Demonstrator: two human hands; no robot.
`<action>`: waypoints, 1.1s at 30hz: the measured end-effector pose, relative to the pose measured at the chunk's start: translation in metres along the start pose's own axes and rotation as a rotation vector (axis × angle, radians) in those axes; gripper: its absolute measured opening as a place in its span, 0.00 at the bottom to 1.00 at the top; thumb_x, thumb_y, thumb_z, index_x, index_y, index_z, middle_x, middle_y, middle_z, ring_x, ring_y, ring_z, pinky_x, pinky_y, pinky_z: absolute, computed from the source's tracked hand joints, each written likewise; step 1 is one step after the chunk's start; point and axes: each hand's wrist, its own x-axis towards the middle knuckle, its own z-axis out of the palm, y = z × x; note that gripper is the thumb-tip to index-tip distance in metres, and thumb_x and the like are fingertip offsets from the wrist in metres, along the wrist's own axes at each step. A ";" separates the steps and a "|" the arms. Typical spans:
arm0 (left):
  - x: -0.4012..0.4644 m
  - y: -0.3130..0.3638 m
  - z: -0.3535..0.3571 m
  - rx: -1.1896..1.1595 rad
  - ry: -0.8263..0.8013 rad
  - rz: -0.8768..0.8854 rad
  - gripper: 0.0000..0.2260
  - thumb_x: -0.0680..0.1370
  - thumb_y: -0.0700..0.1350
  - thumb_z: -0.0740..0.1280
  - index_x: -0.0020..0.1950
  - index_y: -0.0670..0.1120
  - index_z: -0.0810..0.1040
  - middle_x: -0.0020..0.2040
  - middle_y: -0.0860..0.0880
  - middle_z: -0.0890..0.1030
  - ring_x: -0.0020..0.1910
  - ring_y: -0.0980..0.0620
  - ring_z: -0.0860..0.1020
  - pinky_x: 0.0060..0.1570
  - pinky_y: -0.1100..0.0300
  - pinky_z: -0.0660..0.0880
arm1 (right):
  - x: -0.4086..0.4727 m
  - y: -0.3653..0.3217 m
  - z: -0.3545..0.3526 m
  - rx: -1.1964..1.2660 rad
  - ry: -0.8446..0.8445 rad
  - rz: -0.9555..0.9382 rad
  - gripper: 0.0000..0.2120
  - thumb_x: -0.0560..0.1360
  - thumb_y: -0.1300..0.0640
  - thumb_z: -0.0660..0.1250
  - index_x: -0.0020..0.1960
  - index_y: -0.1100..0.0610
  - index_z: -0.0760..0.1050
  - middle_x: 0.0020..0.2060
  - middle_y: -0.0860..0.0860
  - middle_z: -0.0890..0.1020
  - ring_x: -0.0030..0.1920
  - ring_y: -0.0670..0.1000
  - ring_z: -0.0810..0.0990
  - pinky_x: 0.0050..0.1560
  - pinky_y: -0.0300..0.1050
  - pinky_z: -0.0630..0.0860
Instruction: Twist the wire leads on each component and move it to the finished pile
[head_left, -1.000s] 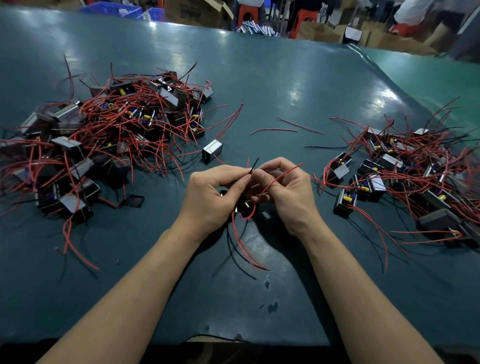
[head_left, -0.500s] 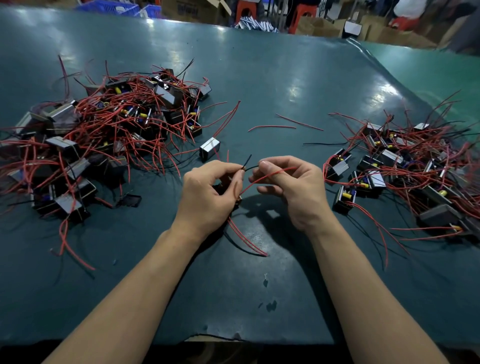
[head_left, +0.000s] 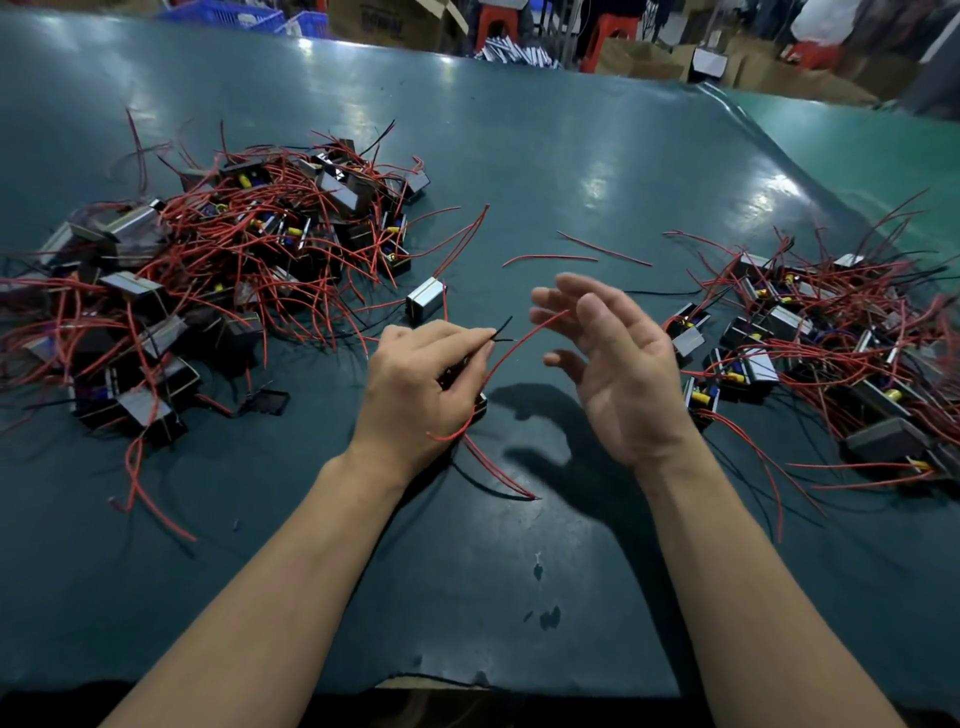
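My left hand (head_left: 421, 384) is curled round a small black part (head_left: 480, 402) in the middle of the green table (head_left: 519, 156), and its finger and thumb pinch a thin black wire (head_left: 501, 330). My right hand (head_left: 613, 371) is spread wide with the palm up, holding nothing, just beside a red wire (head_left: 524, 338) that sticks up from the part. A big heap (head_left: 223, 265) of parts with red wires lies on my left and another heap (head_left: 815, 348) lies on my right
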 end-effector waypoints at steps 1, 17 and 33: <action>0.000 0.000 0.001 0.016 -0.005 0.023 0.04 0.74 0.37 0.72 0.47 0.41 0.85 0.42 0.48 0.85 0.40 0.53 0.80 0.42 0.45 0.76 | -0.002 0.003 0.002 -0.122 0.000 -0.034 0.09 0.74 0.58 0.69 0.54 0.55 0.79 0.53 0.55 0.83 0.54 0.51 0.80 0.46 0.43 0.77; 0.000 0.007 0.008 -0.331 -0.159 -0.258 0.03 0.78 0.42 0.66 0.49 0.44 0.79 0.36 0.53 0.83 0.34 0.56 0.82 0.37 0.57 0.78 | -0.003 0.026 0.017 -1.062 0.197 -0.195 0.23 0.70 0.56 0.76 0.63 0.59 0.76 0.56 0.54 0.76 0.57 0.52 0.73 0.60 0.40 0.69; 0.000 0.011 -0.002 -0.125 -0.195 -0.075 0.04 0.77 0.38 0.69 0.48 0.44 0.84 0.37 0.53 0.84 0.34 0.55 0.79 0.43 0.53 0.75 | -0.003 0.008 0.010 -0.592 0.062 -0.161 0.08 0.73 0.59 0.74 0.39 0.48 0.79 0.36 0.42 0.83 0.39 0.44 0.81 0.43 0.41 0.75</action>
